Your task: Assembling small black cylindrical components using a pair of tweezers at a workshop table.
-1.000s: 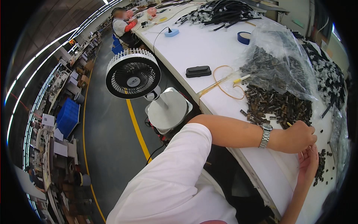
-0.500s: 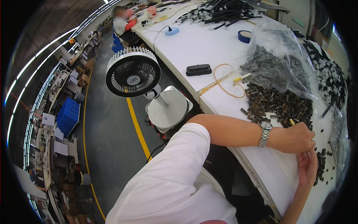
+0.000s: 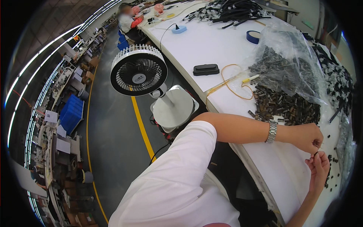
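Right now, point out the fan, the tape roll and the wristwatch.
fan (image 3: 138, 75): head view, centre of the round grille.
tape roll (image 3: 252, 36): head view, blue outer wall.
wristwatch (image 3: 271, 131): head view, metal band on the left wrist.

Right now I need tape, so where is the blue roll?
In the head view the blue tape roll lies at the far right of the white table, just left of the clear plastic bag and beyond the black case.

Factory aisle and long white counter (image 3: 211, 41) — the surroundings

A white pedestal fan (image 3: 138, 70) stands on the grey floor beside a yellow floor line (image 3: 141, 126); on the counter lie a black flat case (image 3: 206, 69), a loop of orange cord (image 3: 231, 81), a roll of blue tape (image 3: 253, 36) and a blue power strip (image 3: 179, 29) — farther off, a seated person (image 3: 128, 20) and blue crates (image 3: 72, 113).
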### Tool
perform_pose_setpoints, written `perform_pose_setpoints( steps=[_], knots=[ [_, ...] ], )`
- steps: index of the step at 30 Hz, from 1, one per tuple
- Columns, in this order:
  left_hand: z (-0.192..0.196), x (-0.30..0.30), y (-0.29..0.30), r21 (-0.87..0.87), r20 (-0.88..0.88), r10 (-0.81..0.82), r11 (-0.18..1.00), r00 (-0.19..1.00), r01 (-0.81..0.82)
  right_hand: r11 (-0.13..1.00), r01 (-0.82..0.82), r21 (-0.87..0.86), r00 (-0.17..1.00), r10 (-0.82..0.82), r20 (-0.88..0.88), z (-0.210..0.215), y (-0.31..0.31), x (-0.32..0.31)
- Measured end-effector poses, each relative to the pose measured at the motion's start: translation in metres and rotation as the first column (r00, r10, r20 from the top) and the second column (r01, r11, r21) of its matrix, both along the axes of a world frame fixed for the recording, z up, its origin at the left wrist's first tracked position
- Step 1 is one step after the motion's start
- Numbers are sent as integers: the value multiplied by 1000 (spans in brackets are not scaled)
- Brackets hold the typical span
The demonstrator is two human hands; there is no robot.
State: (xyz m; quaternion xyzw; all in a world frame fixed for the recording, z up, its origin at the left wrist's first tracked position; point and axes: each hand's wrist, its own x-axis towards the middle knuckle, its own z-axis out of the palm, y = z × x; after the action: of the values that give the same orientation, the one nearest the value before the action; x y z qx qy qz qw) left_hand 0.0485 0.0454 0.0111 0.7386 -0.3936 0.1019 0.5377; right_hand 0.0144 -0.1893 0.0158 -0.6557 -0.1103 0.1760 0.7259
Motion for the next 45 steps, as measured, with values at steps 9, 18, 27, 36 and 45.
perform_pose_setpoints(
  steps=[9, 18, 27, 36, 45],
  knots=[
    [12, -9, 13, -114, -580, -320, 943, 750, 313, 994, -99, -37, 994, 97, -53, 16, 3, -11],
    [3, -3, 11, -107, -536, -315, 946, 783, 307, 923, 107, -369, 981, -39, 188, 12, 21, -21],
    [5, -1, 11, -202, -642, -413, 904, 646, 377, 949, 140, -282, 966, -68, 251, 23, 21, -29],
    [29, -23, 23, 205, -284, 18, 978, 959, 43, 923, 194, -333, 938, -75, 339, 33, 56, -42],
    [25, -31, -5, 57, -92, 195, 980, 976, -191, 796, 551, -251, 609, -178, 772, 3, 50, -24]
  ],
)
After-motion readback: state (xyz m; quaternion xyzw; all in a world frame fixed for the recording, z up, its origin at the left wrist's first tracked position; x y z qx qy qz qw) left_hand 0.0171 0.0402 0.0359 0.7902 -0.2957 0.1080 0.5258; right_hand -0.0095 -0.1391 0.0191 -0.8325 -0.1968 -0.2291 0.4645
